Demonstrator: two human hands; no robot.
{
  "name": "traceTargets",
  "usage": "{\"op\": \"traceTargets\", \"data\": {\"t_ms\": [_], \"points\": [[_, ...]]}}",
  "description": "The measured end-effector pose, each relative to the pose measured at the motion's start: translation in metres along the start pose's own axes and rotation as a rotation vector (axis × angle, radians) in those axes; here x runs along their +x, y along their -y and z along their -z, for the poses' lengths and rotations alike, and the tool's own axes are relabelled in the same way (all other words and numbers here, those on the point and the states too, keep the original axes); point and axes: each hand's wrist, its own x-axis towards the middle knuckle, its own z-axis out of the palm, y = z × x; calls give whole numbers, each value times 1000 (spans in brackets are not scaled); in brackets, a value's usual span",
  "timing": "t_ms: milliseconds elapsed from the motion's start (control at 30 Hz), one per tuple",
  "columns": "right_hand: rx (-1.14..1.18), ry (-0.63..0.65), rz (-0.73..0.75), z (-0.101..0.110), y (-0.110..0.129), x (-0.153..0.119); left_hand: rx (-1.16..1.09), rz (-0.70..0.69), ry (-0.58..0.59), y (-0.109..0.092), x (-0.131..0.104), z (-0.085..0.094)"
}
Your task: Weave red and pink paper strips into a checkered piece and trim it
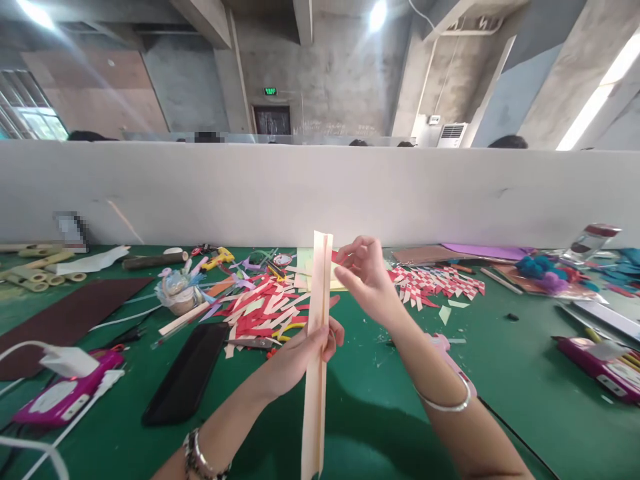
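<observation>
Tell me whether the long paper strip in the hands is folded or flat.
Folded lengthwise: the paper strip shows two layers meeting along a crease, held upright by the left hand; right hand pinches near its top.

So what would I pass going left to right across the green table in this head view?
Cardboard tubes → pink tool → black case → left hand holding the folded paper strip → right hand → woven red-and-white strips → pink box.

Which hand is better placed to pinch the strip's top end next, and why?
Probably the right hand: it hovers beside the strip's top, while the left hand grips its middle.
</observation>
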Motion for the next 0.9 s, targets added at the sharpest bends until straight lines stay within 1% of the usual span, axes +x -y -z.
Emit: {"op": "traceTargets", "data": {"t_ms": [67, 133, 267, 300, 333, 400, 500, 533, 600, 700, 767, 867, 900], "points": [[-36, 67, -33, -12, -4, 1, -37, 23, 22, 0, 1, 4], [-13, 129, -62, -20, -7, 2, -77, 45, 37, 1, 2, 9], [21, 99, -31, -24, -10, 4, -176, 49, 57, 7, 7, 21], [45, 118, -39, -23, -11, 4, -182, 49, 43, 8, 9, 25], [76, 150, -54, -22, -11, 4, -178, 42, 13, 8, 11, 28], [129, 222, -99, -18, -12, 4, -150, 1, -83, 4, 17, 36], [146, 323, -158, -12, -13, 5, -64, -95, -249, -10, 26, 46], [144, 356, -172, -11, -13, 5, -25, -110, -286, -16, 30, 49], [145, 410, -192, -10, -15, 5, 95, -98, -357, -30, 36, 55], [136, 426, -194, -9, -18, 5, 357, -119, -455, -45, 44, 61], [118, 419, -192, -8, -19, 5, 478, -151, -446, -51, 48, 63], [41, 406, -190, -7, -22, 6, 579, -195, -318, -55, 53, 62], [11, 403, -195, -7, -22, 6, 611, -209, -292, -55, 54, 61]]}}
